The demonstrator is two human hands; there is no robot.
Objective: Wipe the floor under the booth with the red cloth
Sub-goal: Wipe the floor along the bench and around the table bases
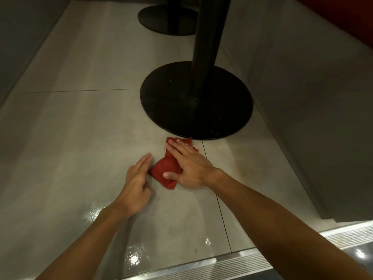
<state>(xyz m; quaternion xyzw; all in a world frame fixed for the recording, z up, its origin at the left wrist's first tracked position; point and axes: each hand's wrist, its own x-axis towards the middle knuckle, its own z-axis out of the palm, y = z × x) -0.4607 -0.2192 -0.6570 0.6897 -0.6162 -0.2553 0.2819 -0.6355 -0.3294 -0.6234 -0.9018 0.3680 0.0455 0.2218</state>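
The red cloth (164, 167) lies crumpled on the grey tiled floor (80, 128), just in front of a round black table base (193, 110). My right hand (188, 164) presses flat on top of the cloth, fingers stretched toward the base and thumb on the cloth's near part. Just left of the cloth, my left hand (137, 182) rests flat on the tiles with its fingers together, fingertips beside the cloth's left corner. Much of the cloth is hidden under my right hand.
A black pole (207, 37) rises from the near base; a second black base (167, 19) stands farther back. Grey booth panels (302, 98) wall the right side, and a darker wall (20, 37) the left. A ribbed metal threshold strip (222, 263) runs along the near edge. The floor shines wet near me.
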